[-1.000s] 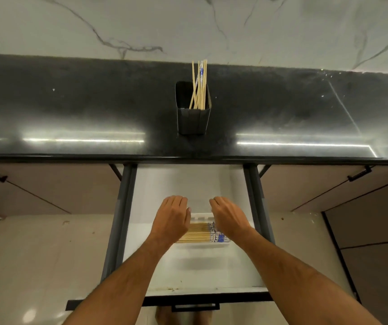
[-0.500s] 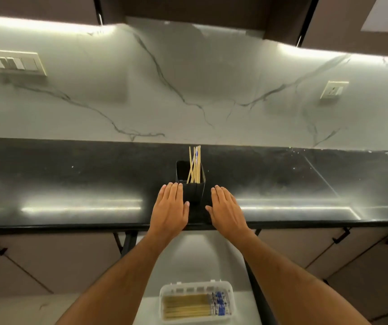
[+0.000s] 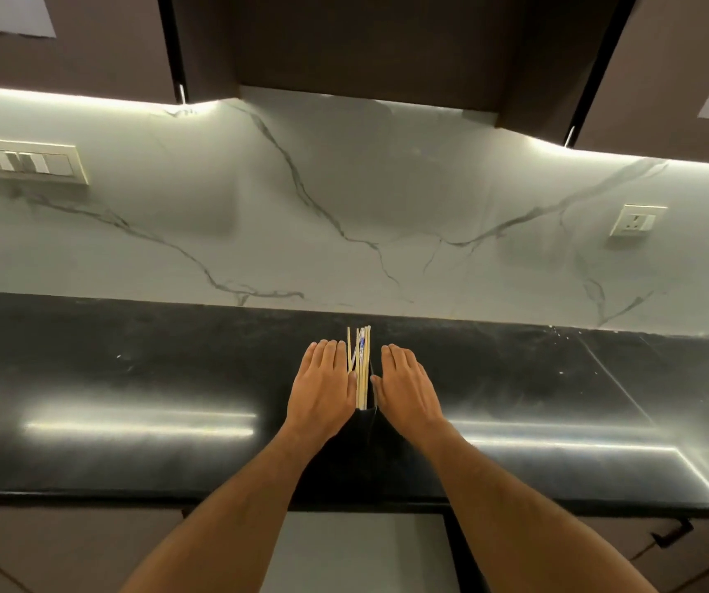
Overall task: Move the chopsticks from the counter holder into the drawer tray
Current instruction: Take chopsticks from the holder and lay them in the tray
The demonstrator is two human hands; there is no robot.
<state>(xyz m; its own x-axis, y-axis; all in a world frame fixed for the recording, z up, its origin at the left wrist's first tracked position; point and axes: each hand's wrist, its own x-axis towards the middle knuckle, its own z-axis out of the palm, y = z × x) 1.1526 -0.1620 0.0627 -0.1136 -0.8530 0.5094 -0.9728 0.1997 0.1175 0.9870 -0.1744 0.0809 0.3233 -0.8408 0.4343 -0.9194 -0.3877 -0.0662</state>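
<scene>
Several pale wooden chopsticks (image 3: 361, 366), one in a blue-printed wrapper, stand upright in a black holder (image 3: 364, 419) on the black counter (image 3: 130, 378). My left hand (image 3: 324, 387) lies just left of the bundle and my right hand (image 3: 406, 385) just right of it, both palm down with fingers stretched forward. Both thumbs reach in at the chopsticks; whether they touch is unclear. Most of the holder is hidden between my hands. The open drawer (image 3: 361, 549) shows as a pale strip at the bottom; its tray is out of view.
A marble backsplash (image 3: 344, 207) rises behind the counter, with a switch plate (image 3: 23, 161) at left and a socket (image 3: 637, 220) at right. Dark wall cabinets (image 3: 365, 40) hang overhead. Cabinet fronts flank the drawer below the counter edge.
My view has tilted up from the drawer to the counter. Both hands have risen from the tray in the drawer and moved forward to either side of the chopsticks in the holder.
</scene>
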